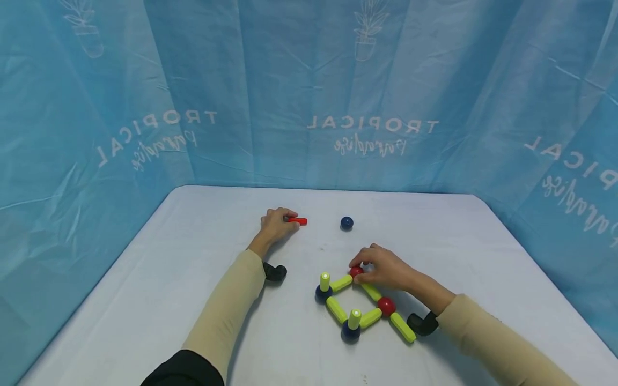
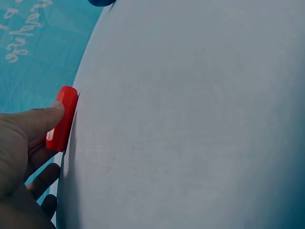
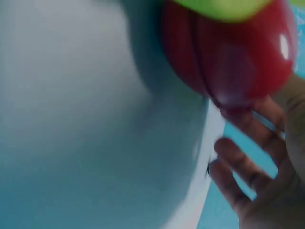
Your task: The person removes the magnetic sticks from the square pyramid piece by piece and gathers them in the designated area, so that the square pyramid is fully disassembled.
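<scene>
In the head view my left hand (image 1: 279, 224) pinches a red stick (image 1: 302, 221) at the table's far part; the left wrist view shows the red stick (image 2: 63, 119) between thumb and fingers of that hand (image 2: 28, 143). My right hand (image 1: 386, 268) grips a red ball (image 1: 356, 272) at the far corner of a frame of yellow-green sticks (image 1: 336, 310). A second red ball (image 1: 386, 306) and two dark blue balls (image 1: 350, 333) form the other corners. On each blue corner ball stands an upright yellow-green stick (image 1: 354, 319). Another stick (image 1: 403, 327) extends from the second red ball.
A loose dark blue ball (image 1: 346, 223) lies beyond the frame, right of my left hand. The white table (image 1: 217, 225) has a blue printed curtain (image 1: 289, 80) around its far and side edges. Black wrist devices (image 1: 275, 272) sit near both wrists.
</scene>
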The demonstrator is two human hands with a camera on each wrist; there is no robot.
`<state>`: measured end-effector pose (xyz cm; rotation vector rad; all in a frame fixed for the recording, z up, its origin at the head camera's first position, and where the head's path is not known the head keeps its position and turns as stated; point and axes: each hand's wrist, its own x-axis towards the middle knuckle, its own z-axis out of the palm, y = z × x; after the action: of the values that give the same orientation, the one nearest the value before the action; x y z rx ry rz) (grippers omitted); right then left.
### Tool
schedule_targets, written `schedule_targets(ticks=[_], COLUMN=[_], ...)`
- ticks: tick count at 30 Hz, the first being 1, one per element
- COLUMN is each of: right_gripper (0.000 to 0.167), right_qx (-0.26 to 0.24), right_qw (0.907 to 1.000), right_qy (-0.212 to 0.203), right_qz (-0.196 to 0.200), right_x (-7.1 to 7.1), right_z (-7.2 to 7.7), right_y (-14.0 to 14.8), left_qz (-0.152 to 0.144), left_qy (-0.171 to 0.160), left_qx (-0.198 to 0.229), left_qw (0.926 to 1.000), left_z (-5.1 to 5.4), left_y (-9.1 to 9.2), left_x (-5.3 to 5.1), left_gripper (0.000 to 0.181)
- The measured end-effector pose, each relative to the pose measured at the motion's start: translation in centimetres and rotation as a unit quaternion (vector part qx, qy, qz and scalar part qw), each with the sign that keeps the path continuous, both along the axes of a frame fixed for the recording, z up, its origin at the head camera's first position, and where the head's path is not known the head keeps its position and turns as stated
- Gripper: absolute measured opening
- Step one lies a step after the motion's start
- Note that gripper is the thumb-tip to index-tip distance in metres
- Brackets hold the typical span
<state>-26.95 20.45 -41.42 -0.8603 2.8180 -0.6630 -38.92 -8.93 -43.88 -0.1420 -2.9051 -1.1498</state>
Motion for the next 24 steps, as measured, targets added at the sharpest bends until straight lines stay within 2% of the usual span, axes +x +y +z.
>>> schedule_targets(ticks=[5, 9, 12, 18, 21, 24], right_gripper=[0.029, 0.028, 0.032, 0.036, 0.028, 0.02], right_qx=[-0.011, -0.027, -0.023, -0.019, -0.021, -0.027], right_qw=[0.9964, 0.993, 0.9943, 0.9992, 0.9995, 0.999], right_qy=[0.04, 0.053, 0.054, 0.027, 0.025, 0.033], right_qz=[-0.074, -0.103, -0.089, -0.022, -0.004, -0.017], right_x=[1.6, 2.9, 3.4, 3.4, 3.2, 3.1], right_z=[-0.9, -1.2, -1.1, -1.0, -1.2, -1.3], right_y=[-1.2, -2.0, -2.5, -3.3, -3.6, -3.7], left_qz=[-0.004, -0.009, -0.01, -0.008, 0.003, 0.003], left_qy=[-0.003, 0.002, 0.004, -0.007, 0.005, 0.035], left_qx=[0.006, 0.0, -0.002, 0.006, 0.029, 0.073], left_qw=[1.0, 1.0, 0.9999, 0.9999, 0.9996, 0.9967], left_z=[0.0, 0.1, 0.1, 0.0, 0.4, 1.3], left_y=[-0.1, -0.1, -0.1, -0.3, -0.4, -0.5], left_x=[-0.1, -0.1, -0.2, -0.3, 0.1, 0.9], left_gripper=[0.034, 0.033, 0.034, 0.039, 0.04, 0.037])
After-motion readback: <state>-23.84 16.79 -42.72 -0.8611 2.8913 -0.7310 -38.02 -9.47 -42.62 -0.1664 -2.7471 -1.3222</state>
